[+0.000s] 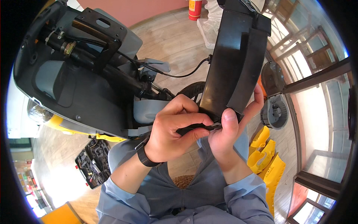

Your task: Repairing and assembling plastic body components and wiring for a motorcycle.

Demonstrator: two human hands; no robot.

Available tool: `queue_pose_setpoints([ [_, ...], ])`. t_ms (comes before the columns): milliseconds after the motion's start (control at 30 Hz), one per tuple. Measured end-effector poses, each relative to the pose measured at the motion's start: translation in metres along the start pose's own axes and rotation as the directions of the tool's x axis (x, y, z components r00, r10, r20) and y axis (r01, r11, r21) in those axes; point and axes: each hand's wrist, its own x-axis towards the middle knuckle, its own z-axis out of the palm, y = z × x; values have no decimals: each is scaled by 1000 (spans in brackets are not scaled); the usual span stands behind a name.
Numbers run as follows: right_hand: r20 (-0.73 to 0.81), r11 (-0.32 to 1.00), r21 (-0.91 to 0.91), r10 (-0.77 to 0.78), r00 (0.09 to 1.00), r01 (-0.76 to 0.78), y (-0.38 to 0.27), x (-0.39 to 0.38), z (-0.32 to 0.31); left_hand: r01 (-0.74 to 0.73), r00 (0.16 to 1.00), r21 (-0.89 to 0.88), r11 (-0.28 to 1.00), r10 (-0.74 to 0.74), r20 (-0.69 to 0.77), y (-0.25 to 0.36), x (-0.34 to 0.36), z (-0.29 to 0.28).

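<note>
A long black housing (225, 63) with glossy and matt faces stands tilted in front of me, its lower end in both my hands. My left hand (173, 128) is closed in a pinch at its lower edge, thumb and forefinger meeting at a thin black lip. On the lower right corner, my right hand (229, 130) presses its thumb against the front, with fingers wrapped behind. A thin black cable (184, 75) runs from the housing's left side to the partly dismantled scooter (85, 97). What the left fingertips pinch is partly hidden.
Yellow body panels (266, 156) lie on the floor at right, below a grey round-ended bin-like part (275, 112). An open black tool case (93, 162) lies at left. Farther back stands a red cylinder (195, 9). Glass doors (324, 112) line the right side.
</note>
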Motion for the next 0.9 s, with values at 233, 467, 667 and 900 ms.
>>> queue_pose_setpoints([
  [233, 112, 929, -297, -197, 974, 222, 6, -4, -14, -70, 996, -118, 991, 63, -58, -13, 0, -9],
  [467, 324, 708, -472, -415, 850, 526, 0, -8, -15, -5, 985, -652, 758, -110, -135, -6, -4, -12],
  [667, 399, 532, -548, -512, 761, 646, 2, -12, -10, 52, 969, -639, 768, -194, -154, -1, -5, -24],
  [900, 418, 271, -663, -639, 645, 698, 2, -14, -6, 74, 962, -626, 776, -222, -161, 0, -4, -28],
])
